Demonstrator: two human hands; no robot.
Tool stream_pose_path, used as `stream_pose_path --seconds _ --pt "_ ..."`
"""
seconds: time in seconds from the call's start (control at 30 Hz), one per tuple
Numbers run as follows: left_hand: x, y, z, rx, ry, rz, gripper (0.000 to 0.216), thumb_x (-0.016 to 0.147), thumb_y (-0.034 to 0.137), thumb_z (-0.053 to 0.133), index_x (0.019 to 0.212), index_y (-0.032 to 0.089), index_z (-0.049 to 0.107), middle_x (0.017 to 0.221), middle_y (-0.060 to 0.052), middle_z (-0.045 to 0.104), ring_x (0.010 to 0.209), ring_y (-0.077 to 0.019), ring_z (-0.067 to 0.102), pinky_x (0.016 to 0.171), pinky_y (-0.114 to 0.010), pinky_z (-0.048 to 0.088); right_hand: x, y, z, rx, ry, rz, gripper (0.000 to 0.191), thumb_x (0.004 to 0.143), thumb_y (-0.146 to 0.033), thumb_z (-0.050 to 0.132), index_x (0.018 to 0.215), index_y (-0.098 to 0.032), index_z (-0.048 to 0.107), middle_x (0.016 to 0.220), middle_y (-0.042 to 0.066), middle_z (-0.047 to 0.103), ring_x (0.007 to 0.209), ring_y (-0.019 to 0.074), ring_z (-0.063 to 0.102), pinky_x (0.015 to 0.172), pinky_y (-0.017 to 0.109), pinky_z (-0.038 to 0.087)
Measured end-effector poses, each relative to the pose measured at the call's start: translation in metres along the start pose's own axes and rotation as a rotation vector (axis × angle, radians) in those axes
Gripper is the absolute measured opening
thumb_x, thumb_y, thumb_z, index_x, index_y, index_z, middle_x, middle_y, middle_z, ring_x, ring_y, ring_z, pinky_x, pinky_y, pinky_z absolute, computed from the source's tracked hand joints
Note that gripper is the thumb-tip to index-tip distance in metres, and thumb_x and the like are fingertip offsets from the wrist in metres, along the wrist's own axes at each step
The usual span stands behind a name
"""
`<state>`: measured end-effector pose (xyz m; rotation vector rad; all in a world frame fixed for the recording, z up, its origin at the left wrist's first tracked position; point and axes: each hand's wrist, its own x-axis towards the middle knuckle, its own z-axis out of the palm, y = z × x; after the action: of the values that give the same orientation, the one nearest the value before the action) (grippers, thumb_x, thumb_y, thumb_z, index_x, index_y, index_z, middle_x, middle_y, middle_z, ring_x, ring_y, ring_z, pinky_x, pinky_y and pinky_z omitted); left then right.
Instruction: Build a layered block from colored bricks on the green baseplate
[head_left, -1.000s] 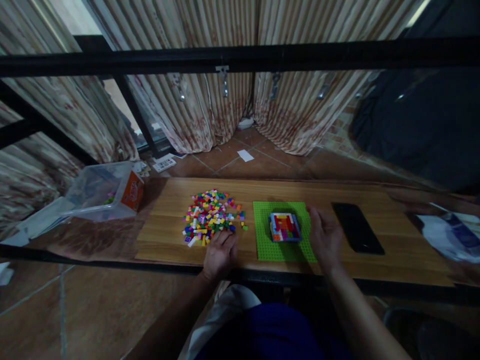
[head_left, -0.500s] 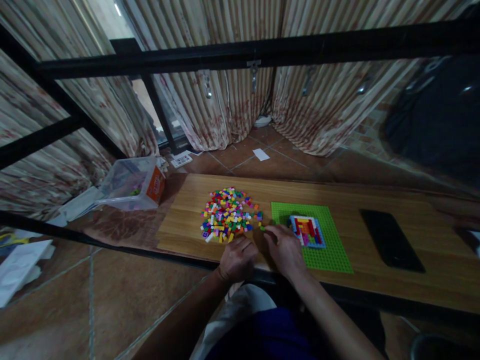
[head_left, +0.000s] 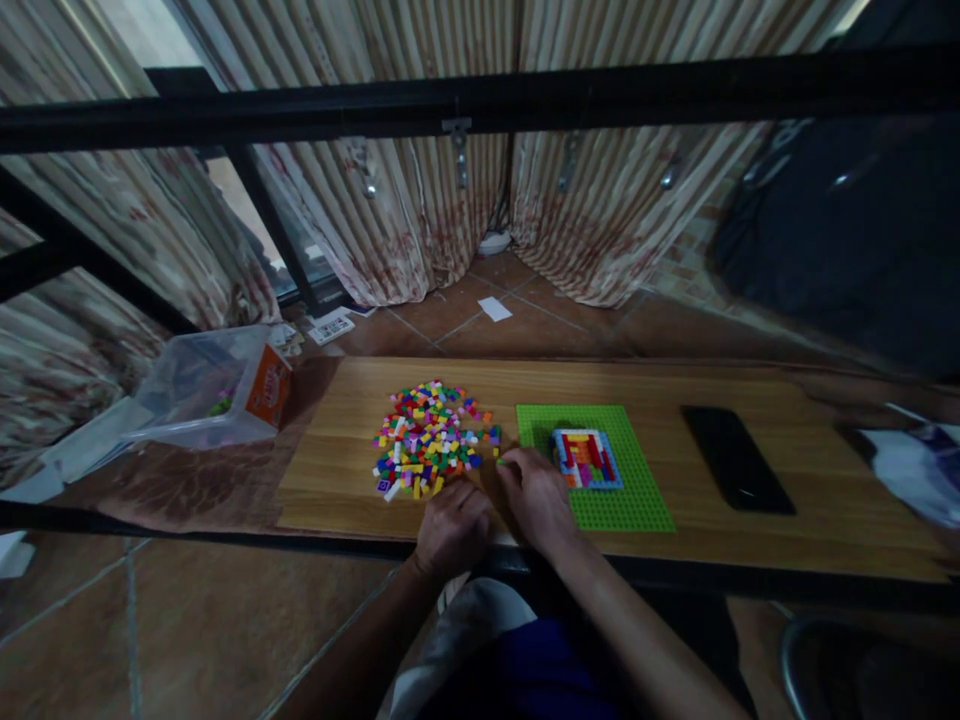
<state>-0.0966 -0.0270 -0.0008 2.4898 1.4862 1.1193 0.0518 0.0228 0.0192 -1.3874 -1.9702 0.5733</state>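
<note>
A heap of small coloured bricks (head_left: 429, 438) lies on the wooden board (head_left: 660, 395). Right of it a green baseplate (head_left: 626, 500) carries a flat multicoloured brick build (head_left: 586, 458). My left hand (head_left: 454, 524) rests loosely curled at the near edge of the heap, knuckles up. My right hand (head_left: 534, 496) lies between the heap and the baseplate, fingertips pinched near the heap's right edge by a small green brick; what they hold is too small to make out.
A black phone (head_left: 736, 458) lies on the board right of the baseplate. A tipped clear plastic tub with an orange label (head_left: 214, 385) sits at the left. Black metal bars (head_left: 480, 100) cross overhead. Striped curtains hang behind, and papers lie at the far right.
My right hand has left the baseplate's right side and crossed to the gap beside the heap. The left hand has stayed at the heap's near edge.
</note>
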Motion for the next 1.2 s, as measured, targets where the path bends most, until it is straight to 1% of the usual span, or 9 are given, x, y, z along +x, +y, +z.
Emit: stream_pose_path --seconds 0.1,0.2,0.33,0.43,0.57,0.73,0.83,1.07,1.2 --pt "0.0 -0.001 0.0 -0.001 0.007 -0.009 0.02 0.083 0.007 0.042 0.071 0.019 0.053 0.068 -0.003 0.055 0.065 -0.0139 0.053 0.059 -0.027 0.043 -0.006 -0.003 -0.017 0.241 0.047 0.132 0.011 0.085 -0.029 0.055 0.087 -0.022 0.064 0.084 0.004 0.069 0.077 0.0195 0.065 0.072 0.032 0.051" --pt "0.0 -0.002 -0.001 -0.023 -0.009 -0.02 0.019 0.085 0.008 0.042 0.074 0.018 0.054 0.07 -0.003 0.057 0.069 -0.0147 0.055 0.063 -0.027 0.045 -0.011 0.011 -0.041 0.394 0.168 0.214 0.016 0.082 -0.036 0.061 0.088 -0.021 0.066 0.084 0.004 0.072 0.077 0.0191 0.067 0.071 0.031 0.053" --pt "0.0 -0.003 -0.001 -0.031 -0.026 -0.039 0.02 0.087 0.01 0.041 0.075 0.019 0.054 0.071 -0.004 0.057 0.071 -0.0151 0.056 0.064 -0.027 0.046 -0.012 0.054 -0.081 0.399 0.332 0.266 0.03 0.079 -0.041 0.063 0.098 -0.019 0.07 0.097 0.009 0.073 0.083 0.0217 0.068 0.075 0.036 0.054" --pt "0.0 -0.003 -0.001 -0.021 -0.033 -0.039 0.02 0.087 0.01 0.041 0.074 0.019 0.054 0.072 -0.004 0.057 0.071 -0.0153 0.057 0.065 -0.028 0.046 -0.006 0.083 -0.103 0.246 0.36 0.281 0.03 0.08 -0.041 0.061 0.096 -0.018 0.072 0.096 0.009 0.073 0.086 0.0234 0.068 0.08 0.039 0.053" --pt "0.001 -0.005 0.0 -0.006 -0.044 -0.041 0.019 0.087 0.01 0.042 0.076 0.019 0.055 0.075 -0.004 0.059 0.075 -0.0158 0.058 0.067 -0.028 0.047 0.007 0.101 -0.112 0.078 0.317 0.238 0.028 0.082 -0.037 0.056 0.093 -0.018 0.073 0.093 0.009 0.074 0.086 0.0243 0.068 0.081 0.039 0.052" --pt "0.002 -0.005 -0.001 0.015 -0.045 -0.044 0.02 0.086 0.009 0.042 0.077 0.019 0.057 0.076 -0.004 0.06 0.074 -0.0151 0.058 0.068 -0.027 0.047 0.021 0.103 -0.104 0.029 0.184 0.122 0.024 0.085 -0.029 0.052 0.094 -0.023 0.073 0.096 0.006 0.074 0.089 0.0221 0.068 0.084 0.038 0.051" --pt "0.002 -0.005 -0.001 0.025 -0.059 -0.044 0.021 0.086 0.008 0.042 0.077 0.019 0.057 0.075 -0.004 0.06 0.073 -0.015 0.058 0.066 -0.027 0.047 0.024 0.104 -0.101 -0.001 0.133 0.1 0.023 0.086 -0.028 0.052 0.093 -0.023 0.073 0.096 0.006 0.074 0.09 0.0213 0.067 0.085 0.037 0.05" --pt "0.002 -0.005 -0.001 0.038 -0.055 -0.046 0.02 0.086 0.009 0.042 0.078 0.019 0.057 0.076 -0.004 0.061 0.075 -0.0157 0.059 0.068 -0.027 0.049 0.032 0.11 -0.105 0.049 0.043 0.097 0.02 0.085 -0.027 0.055 0.091 -0.024 0.074 0.095 0.005 0.073 0.089 0.02 0.067 0.085 0.036 0.049" --pt "0.002 -0.005 0.0 0.034 -0.051 -0.048 0.019 0.086 0.01 0.042 0.078 0.02 0.057 0.077 -0.004 0.061 0.076 -0.0154 0.06 0.068 -0.027 0.049 0.04 0.112 -0.111 0.106 -0.027 0.134 0.015 0.08 -0.026 0.06 0.084 -0.024 0.075 0.087 0.002 0.074 0.082 0.02 0.068 0.079 0.035 0.051"
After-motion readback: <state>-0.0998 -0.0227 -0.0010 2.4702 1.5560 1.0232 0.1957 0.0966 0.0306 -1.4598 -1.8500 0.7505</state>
